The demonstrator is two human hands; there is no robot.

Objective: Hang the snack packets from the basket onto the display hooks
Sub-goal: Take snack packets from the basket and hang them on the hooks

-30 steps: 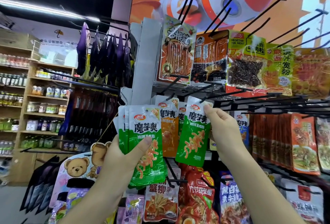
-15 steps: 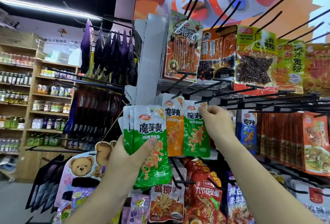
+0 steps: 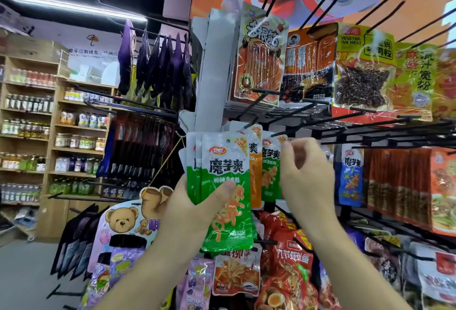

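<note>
Several green snack packets (image 3: 222, 169) form a fanned stack gripped in the left hand (image 3: 195, 211). The thumb (image 3: 225, 190) presses flat on the face of the front packet at about mid-height. The other fingers are wrapped behind the stack and are hidden. The stack stands upright, with its punched top edges above the thumb and its lower end hanging below the palm.

The right hand (image 3: 308, 176) is raised just right of the stack, back of the hand toward the camera. Its fingers (image 3: 298, 145) are curled, and the fingertips sit at the upper right corner of one hung green packet (image 3: 271, 161). Whether they pinch that corner cannot be told, because the hand covers the contact point.

The hung green packet hangs on a black display hook (image 3: 278, 133), whose tip projects just above and left of the right fingertips. An orange packet (image 3: 255, 161) hangs between the left thumb and the right fingertips, partly covered by the stack. A blue packet (image 3: 351, 176) hangs to the right of the right knuckles, apart from them. Red packets (image 3: 291, 260) hang below the right wrist.
</note>
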